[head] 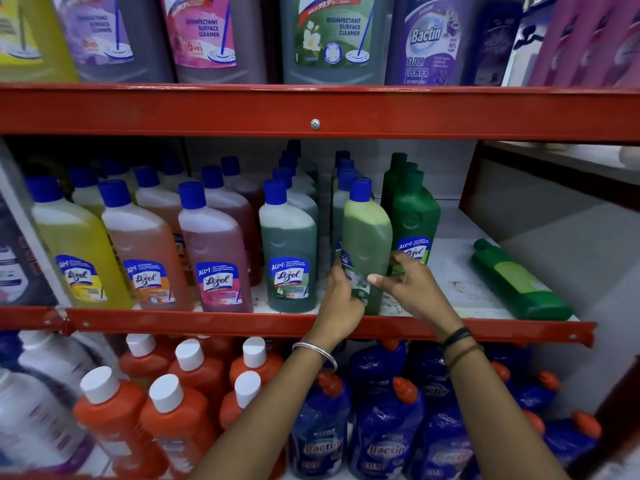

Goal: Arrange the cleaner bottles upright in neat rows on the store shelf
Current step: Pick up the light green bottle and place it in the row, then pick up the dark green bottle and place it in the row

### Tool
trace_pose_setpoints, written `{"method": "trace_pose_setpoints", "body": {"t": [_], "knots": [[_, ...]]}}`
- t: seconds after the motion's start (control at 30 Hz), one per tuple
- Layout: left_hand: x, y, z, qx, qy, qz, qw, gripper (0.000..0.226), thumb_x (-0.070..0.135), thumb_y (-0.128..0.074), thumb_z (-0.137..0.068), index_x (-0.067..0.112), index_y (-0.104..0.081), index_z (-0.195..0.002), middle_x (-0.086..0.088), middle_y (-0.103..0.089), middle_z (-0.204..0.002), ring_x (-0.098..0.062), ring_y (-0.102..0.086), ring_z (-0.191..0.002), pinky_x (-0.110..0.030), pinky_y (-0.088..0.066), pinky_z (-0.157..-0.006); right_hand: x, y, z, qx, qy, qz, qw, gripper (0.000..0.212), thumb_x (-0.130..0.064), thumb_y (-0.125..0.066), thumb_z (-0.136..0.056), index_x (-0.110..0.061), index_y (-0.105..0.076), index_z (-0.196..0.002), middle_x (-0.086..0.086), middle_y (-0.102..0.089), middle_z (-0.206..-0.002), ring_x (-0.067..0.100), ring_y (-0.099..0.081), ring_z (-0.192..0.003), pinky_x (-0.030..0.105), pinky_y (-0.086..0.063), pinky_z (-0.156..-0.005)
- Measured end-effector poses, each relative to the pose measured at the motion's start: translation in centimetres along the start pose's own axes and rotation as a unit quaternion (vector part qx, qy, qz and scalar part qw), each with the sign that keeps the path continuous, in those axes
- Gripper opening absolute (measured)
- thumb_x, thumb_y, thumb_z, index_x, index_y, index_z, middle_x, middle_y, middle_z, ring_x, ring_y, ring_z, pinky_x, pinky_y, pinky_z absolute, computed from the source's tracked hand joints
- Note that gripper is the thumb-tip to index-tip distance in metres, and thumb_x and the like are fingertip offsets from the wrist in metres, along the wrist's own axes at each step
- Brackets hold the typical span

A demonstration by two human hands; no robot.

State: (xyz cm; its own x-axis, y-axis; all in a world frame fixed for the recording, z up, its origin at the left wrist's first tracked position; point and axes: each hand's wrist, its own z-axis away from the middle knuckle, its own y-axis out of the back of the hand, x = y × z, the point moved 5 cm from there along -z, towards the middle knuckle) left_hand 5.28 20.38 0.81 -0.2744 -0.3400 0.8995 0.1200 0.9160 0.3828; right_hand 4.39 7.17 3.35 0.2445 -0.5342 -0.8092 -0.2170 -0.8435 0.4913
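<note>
Both hands on one bottle at middle shelf front. Left hand (pixel 341 296) wrapped around lower left side of pale green bottle (pixel 367 237), fingers over its label. Right hand (pixel 408 285) at the bottle's lower right, thumb and fingers pinching the label edge; silver bangle on left wrist, dark bands on right. Bottle upright, blue cap, base at front edge of middle shelf (pixel 450 271), between dark green Lizol bottle (pixel 289 254) on its left and opaque green bottle (pixel 414 223) just behind right. Further right, a green bottle (pixel 519 278) lies on its side, well apart. Left along the front: pink bottle (pixel 214 251), orange bottle (pixel 143 251), yellow bottle (pixel 78 244), all upright, rows running back. Large bottles on the shelf above.
</note>
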Motion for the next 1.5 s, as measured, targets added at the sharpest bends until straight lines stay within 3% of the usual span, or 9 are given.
{"method": "trace_pose_setpoints", "body": {"t": [0.17,0.27,0.47,0.63,0.7,0.87,1.1,1.3,1.5], "knots": [[-0.3,0.2,1.3,0.033,0.001,-0.034,0.999,0.082,-0.012,-0.041,-0.074,0.013,-0.009,-0.146,-0.014,-0.026,-0.143,-0.029,-0.029,-0.134,-0.034,-0.026,-0.114,0.5,-0.1,-0.5,-0.043,0.003,-0.076,0.996,0.041,-0.010,-0.057,-0.089,-0.013,-0.048,-0.129,0.000,-0.059,-0.123,0.009,-0.061,-0.106,0.023,-0.051,-0.090],[-0.1,0.1,2.3,0.039,0.000,-0.028,0.999,0.080,-0.014,-0.036,-0.079,0.013,-0.002,-0.147,-0.009,-0.017,-0.149,-0.021,-0.026,-0.137,-0.017,-0.023,-0.103,0.6,-0.6,-0.7,-0.077,-0.001,-0.107,0.991,0.043,-0.007,-0.051,-0.092,-0.013,-0.043,-0.134,-0.009,-0.054,-0.123,-0.012,-0.053,-0.101,0.006,-0.048,-0.078],[-0.2,0.1,2.6,0.055,-0.014,-0.032,0.998,0.078,-0.011,-0.037,-0.083,0.013,0.000,-0.147,-0.009,-0.017,-0.148,-0.020,-0.028,-0.135,-0.016,-0.025,-0.100,1.2,-1.2,-1.2,-0.090,0.007,-0.108,0.990,0.039,-0.011,-0.048,-0.094,-0.014,-0.042,-0.133,-0.013,-0.055,-0.120,-0.009,-0.052,-0.105,0.010,-0.048,-0.086],[2.0,-0.6,3.9,0.164,-0.119,-0.040,0.978,0.063,-0.005,-0.042,-0.084,0.012,-0.023,-0.142,-0.006,-0.018,-0.146,-0.015,-0.022,-0.137,-0.020,-0.023,-0.110,2.1,0.0,-1.0,-0.016,0.030,-0.007,0.999,0.037,-0.014,-0.051,-0.092,-0.010,-0.048,-0.129,0.006,-0.063,-0.120,0.017,-0.060,-0.110,0.030,-0.050,-0.093],[4.1,-0.4,4.0,0.212,-0.199,-0.026,0.956,0.051,-0.005,-0.042,-0.083,0.013,-0.038,-0.131,-0.001,-0.027,-0.139,-0.007,-0.027,-0.133,-0.014,-0.023,-0.108,2.0,1.9,-0.9,0.028,0.032,0.000,0.999,0.035,-0.011,-0.050,-0.092,-0.011,-0.048,-0.127,0.003,-0.066,-0.110,0.016,-0.062,-0.098,0.017,-0.048,-0.082],[8.7,-4.9,1.3,0.123,-0.288,-0.018,0.950,0.030,-0.002,-0.044,-0.084,0.007,-0.049,-0.112,-0.006,-0.047,-0.118,-0.017,-0.046,-0.113,-0.029,-0.040,-0.100,4.2,10.3,-0.9,0.165,-0.018,0.040,0.985,0.027,-0.007,-0.051,-0.086,-0.011,-0.057,-0.112,0.006,-0.070,-0.099,0.022,-0.064,-0.088,0.028,-0.048,-0.074],[7.7,-18.3,-5.4,-0.091,-0.034,-0.024,0.995,0.034,0.013,-0.052,-0.088,-0.002,-0.046,-0.117,-0.024,-0.056,-0.116,-0.035,-0.056,-0.108,-0.038,-0.048,-0.091,12.8,19.6,-0.5,0.185,-0.211,0.206,0.937,0.032,-0.027,-0.058,-0.081,-0.005,-0.058,-0.103,0.027,-0.059,-0.115,0.042,-0.056,-0.108,0.039,-0.045,-0.090],[7.1,-23.8,-7.4,-0.168,0.085,-0.055,0.981,0.053,0.028,-0.055,-0.086,-0.001,-0.036,-0.126,-0.021,-0.049,-0.129,-0.033,-0.054,-0.114,-0.031,-0.049,-0.086,17.3,20.5,-1.0,0.111,-0.308,0.030,0.944,0.066,-0.035,-0.070,-0.077,0.002,-0.048,-0.126,0.021,-0.059,-0.124,0.033,-0.060,-0.105,0.030,-0.047,-0.076],[7.0,-24.9,-7.1,-0.165,0.241,0.248,0.924,0.057,0.008,-0.062,-0.071,0.002,-0.045,-0.125,-0.020,-0.061,-0.119,-0.034,-0.063,-0.104,-0.041,-0.055,-0.084,17.5,19.8,-1.1,0.181,-0.291,-0.101,0.934,0.056,-0.017,-0.074,-0.077,0.007,-0.047,-0.120,0.021,-0.057,-0.112,0.031,-0.063,-0.092,0.027,-0.050,-0.060]]}}
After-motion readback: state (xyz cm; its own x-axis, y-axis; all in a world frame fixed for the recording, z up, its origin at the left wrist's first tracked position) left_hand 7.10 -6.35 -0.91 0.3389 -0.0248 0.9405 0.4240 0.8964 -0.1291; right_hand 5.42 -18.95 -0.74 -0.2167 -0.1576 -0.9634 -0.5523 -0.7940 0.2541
